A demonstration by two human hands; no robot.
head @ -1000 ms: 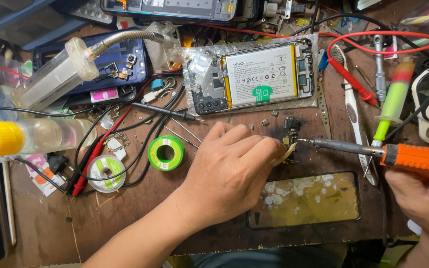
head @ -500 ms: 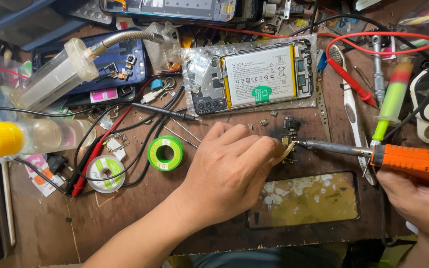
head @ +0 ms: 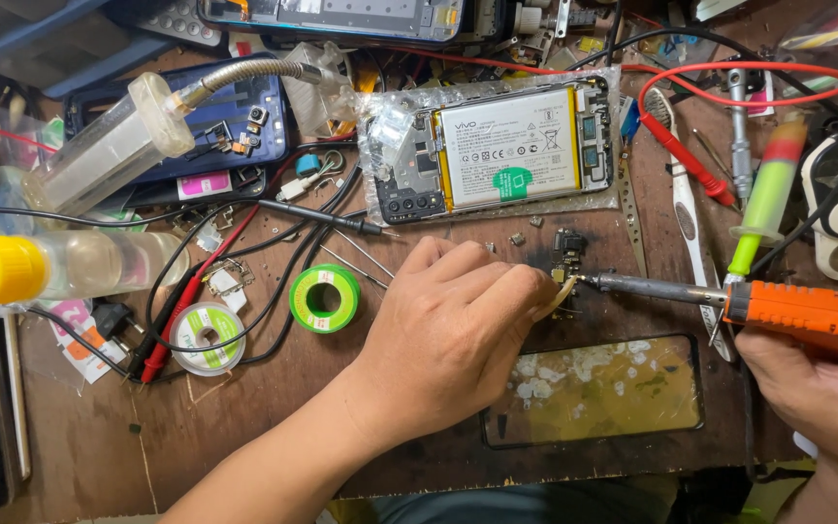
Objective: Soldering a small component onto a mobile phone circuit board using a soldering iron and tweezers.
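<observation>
On the far left of the cluttered brown table [head: 273, 417] lies one clear bottle with a yellow cap [head: 41, 269], and above it one clear syringe-like tube [head: 109, 150] on a metal hose. Two solder spools follow: a white one [head: 208, 337] and, just right of it, a green one [head: 325, 298], with red and black wires tangled about them. The left hand [head: 458, 340] rests on the table at the middle, fingers curled together and pinched on a thin pale strip [head: 557, 299] beside one small dark circuit part [head: 568, 250]. Above it lies one opened phone [head: 497, 150] with its white battery showing, on clear plastic. Below and right lies one cracked glass panel [head: 594, 388]. One orange-handled soldering iron [head: 807, 309] reaches in from the right, its metal tip touching the strip's end near the circuit part; the right hand [head: 817, 398] is clamped round the handle. One green syringe [head: 768, 199] stands just above the iron.
</observation>
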